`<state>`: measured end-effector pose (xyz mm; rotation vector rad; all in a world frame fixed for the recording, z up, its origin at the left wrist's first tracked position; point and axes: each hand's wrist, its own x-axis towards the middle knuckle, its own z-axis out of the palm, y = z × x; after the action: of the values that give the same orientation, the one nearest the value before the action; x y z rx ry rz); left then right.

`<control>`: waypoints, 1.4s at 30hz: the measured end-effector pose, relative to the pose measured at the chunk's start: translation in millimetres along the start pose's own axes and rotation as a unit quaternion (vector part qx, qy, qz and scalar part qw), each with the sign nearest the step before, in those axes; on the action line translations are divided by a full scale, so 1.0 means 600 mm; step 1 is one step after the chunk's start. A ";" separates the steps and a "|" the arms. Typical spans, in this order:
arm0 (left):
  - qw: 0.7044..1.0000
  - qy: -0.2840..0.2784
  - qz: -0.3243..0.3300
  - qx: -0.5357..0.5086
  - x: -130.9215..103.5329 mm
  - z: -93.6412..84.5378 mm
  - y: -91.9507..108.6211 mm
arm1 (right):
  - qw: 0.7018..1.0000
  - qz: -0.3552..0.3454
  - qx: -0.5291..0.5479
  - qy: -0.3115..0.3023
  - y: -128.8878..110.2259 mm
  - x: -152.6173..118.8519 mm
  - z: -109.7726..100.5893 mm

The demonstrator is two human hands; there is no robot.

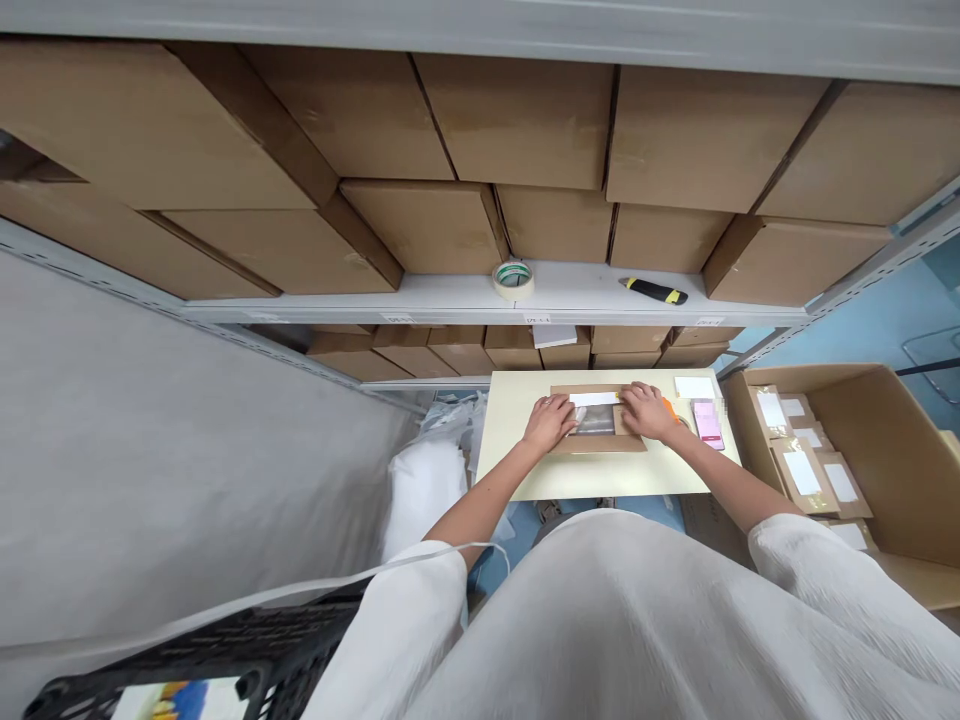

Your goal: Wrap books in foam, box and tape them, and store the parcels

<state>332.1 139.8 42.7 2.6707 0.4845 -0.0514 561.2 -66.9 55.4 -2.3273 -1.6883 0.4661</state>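
A small, open cardboard box (600,443) lies on the pale table between my two hands. Inside it I see something grey wrapped in clear plastic (596,420), with a white paper strip (591,399) along the far side. My left hand (550,422) grips the box's left side, fingers curled over the edge. On the right side, my right hand (646,411) holds the flap, its fingers bent over the cardboard. An orange object (670,408), partly hidden, sits just beyond my right hand. A phone (706,424) with a pink screen and a white paper (694,387) lie farther right.
The pale table (517,480) stands before a shelf of cardboard boxes (517,120). A tape roll (514,280) and a yellow-black cutter (654,291) rest on the shelf. To the right is a large carton (911,450) holding labelled packets; white bags (427,480) lie left.
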 end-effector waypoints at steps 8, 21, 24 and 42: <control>1.000 -0.014 0.006 -0.006 0.013 -0.016 -0.002 | 0.984 -0.005 0.038 -0.173 -0.011 -0.010 0.006; 0.998 -0.053 0.001 -0.022 0.029 -0.044 -0.010 | 0.980 -0.012 0.025 -0.197 -0.006 0.026 -0.030; 0.997 -0.068 -0.007 -0.038 0.038 -0.048 -0.012 | 0.985 -0.012 0.014 -0.172 -0.001 0.045 -0.046; 0.993 0.090 0.066 0.034 0.034 0.095 0.029 | 0.994 -0.063 -0.012 0.086 0.014 0.025 0.070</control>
<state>359.6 108.2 -4.3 2.7818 0.3654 0.2174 557.0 -55.2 11.5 -2.1897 -1.7521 0.2162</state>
